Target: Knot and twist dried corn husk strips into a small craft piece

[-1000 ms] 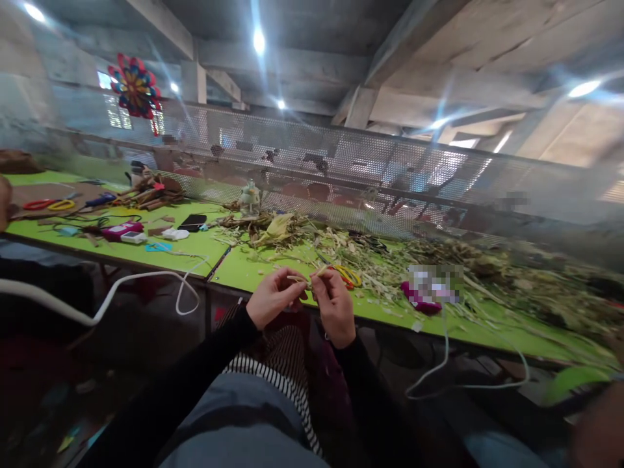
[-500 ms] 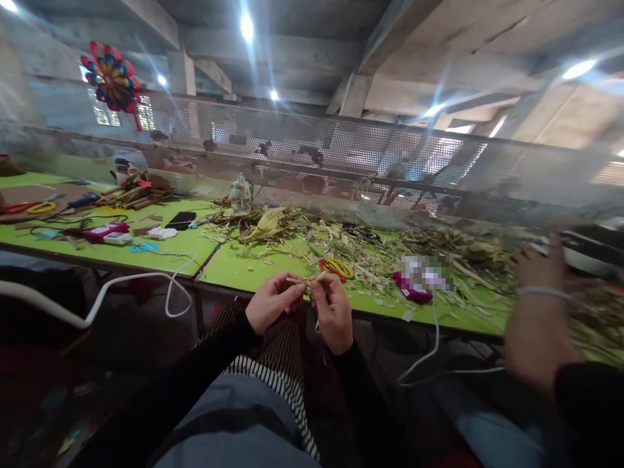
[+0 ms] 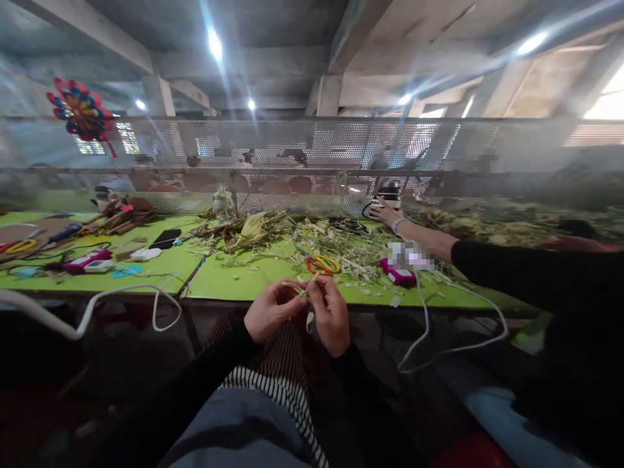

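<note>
Head camera view: two bare hands in black sleeves meet above the wearer's lap, at the near edge of a bright lime-green tabletop (image 3: 214,287). The left hand (image 3: 273,311) curves its thumb and forefinger toward each other, narrow at the tips, on a thin, pale yellow-green strip of plant fibre (image 3: 293,286). The right hand (image 3: 331,317) pinches its thumb and forefinger close together beside it, on the same fibre. The strip is between the two sets of fingertips; whether it is one piece or several, I cannot tell, and the curled lower fingers hide part of it.

Good handling here probably means a steady pinch close to where the fingertips meet, with light, even tension, since dry fibre may split under a sharp pull or twist. Keeping the hands this near each other should help control.

Just beyond lie scissors with red and yellow loop handles (image 3: 322,268), beside a loose heap of pale green plant shreds (image 3: 358,255). Farther right, a co-worker's hand (image 3: 387,213) touches a black-and-white object (image 3: 390,192).
</note>
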A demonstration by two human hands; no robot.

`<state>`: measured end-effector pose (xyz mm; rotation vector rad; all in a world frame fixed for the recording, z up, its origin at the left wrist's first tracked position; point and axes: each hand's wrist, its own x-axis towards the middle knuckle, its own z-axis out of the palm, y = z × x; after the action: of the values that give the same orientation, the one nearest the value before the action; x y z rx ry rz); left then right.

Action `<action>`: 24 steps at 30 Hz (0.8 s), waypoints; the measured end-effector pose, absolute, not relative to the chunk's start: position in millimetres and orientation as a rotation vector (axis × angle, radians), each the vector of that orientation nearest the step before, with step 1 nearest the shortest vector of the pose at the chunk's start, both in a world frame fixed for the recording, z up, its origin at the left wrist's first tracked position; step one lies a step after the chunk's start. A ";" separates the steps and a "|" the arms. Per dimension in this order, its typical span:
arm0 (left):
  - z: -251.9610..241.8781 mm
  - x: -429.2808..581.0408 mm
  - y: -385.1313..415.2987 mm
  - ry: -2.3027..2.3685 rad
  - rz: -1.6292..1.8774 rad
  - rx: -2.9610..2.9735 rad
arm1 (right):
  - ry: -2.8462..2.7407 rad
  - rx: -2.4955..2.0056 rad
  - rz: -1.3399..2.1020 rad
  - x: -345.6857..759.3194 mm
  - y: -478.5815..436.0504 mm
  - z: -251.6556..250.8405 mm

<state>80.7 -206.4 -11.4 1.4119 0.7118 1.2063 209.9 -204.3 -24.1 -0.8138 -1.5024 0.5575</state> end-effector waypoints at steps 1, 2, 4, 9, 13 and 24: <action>-11.5 81.9 -207.0 0.720 1.203 1.427 | -1.497 -0.821 0.551 211.0 -205.4 -24.7; -11.5 83.4 -207.9 0.730 1.194 1.439 | -1.494 -0.835 0.544 212.5 -206.9 -25.4; -11.2 86.8 -209.9 0.753 1.162 1.456 | -1.488 -0.874 0.527 215.8 -210.2 -27.0; -8.6 92.3 -211.7 0.769 1.089 1.493 | -1.443 -0.865 0.510 220.9 -216.0 -30.0; -5.5 91.6 -209.0 0.767 1.078 1.472 | -1.401 -0.840 0.523 219.1 -213.9 -32.1; -6.7 90.9 -208.5 0.796 1.144 1.456 | -1.515 -0.888 0.832 228.4 -211.7 -31.0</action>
<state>90.9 -208.5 -6.7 1.4559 0.7964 1.1443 228.4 -211.7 -31.0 -0.8878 -1.5149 0.8322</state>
